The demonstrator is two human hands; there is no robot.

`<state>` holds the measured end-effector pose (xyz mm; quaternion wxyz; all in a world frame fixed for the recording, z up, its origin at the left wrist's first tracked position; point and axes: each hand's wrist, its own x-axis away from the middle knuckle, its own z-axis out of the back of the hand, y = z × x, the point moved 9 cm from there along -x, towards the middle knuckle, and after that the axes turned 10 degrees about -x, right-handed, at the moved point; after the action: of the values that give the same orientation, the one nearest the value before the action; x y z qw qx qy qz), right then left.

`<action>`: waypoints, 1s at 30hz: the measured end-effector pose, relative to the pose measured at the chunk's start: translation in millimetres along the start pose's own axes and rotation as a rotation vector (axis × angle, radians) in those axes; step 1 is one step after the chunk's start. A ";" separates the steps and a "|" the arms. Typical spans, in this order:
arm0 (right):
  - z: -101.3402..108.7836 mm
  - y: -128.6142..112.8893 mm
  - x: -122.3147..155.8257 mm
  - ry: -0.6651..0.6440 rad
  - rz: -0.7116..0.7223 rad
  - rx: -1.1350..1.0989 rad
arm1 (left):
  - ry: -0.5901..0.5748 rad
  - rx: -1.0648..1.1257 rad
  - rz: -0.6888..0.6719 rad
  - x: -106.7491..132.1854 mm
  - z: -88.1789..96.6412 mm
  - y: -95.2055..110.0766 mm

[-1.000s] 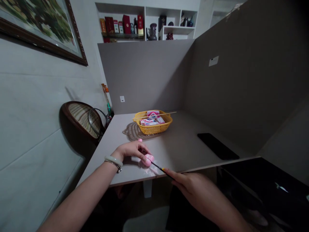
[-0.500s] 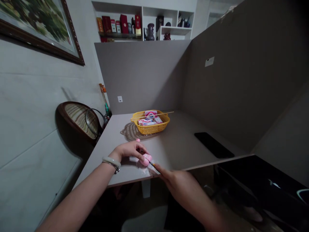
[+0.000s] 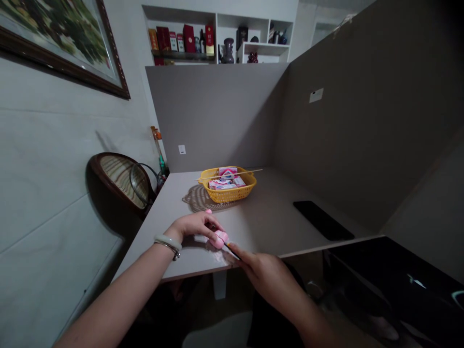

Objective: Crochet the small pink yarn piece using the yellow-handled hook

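My left hand [image 3: 195, 225], with a pale bangle on the wrist, pinches a small pink object [image 3: 220, 238] that rests on the grey desk [image 3: 264, 217] near its front edge. My right hand [image 3: 259, 268] grips a thin dark stick [image 3: 231, 250] whose tip meets the pink object. A scrap of clear wrapper [image 3: 222, 256] lies under them. Both hands are closed.
A yellow basket [image 3: 229, 193] with small packets and a long wooden skewer across its rim stands further back. A black phone [image 3: 322, 220] lies to the right. Grey partition walls enclose the desk; a round brown chair back [image 3: 116, 181] stands to the left.
My right hand has slid forward along the dark stick towards the pink object, so less of the stick shows. My left hand has stayed on the pink object.
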<state>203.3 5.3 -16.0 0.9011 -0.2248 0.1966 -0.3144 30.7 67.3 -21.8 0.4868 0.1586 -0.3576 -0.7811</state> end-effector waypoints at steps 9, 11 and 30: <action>7.7 -1.6 7.3 0.002 0.008 0.054 | -0.013 -0.027 0.052 1.1 -0.5 -0.4; 0.6 -2.4 0.5 0.036 0.011 0.079 | 0.003 -0.008 0.054 1.6 0.6 -2.3; 13.4 3.9 13.7 0.006 0.033 0.022 | -0.050 -0.007 0.018 0.8 -3.7 0.8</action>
<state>221.7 2.8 -10.0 0.9079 -0.2107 0.1996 -0.3023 33.0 64.9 -23.8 0.4851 0.1341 -0.3684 -0.7816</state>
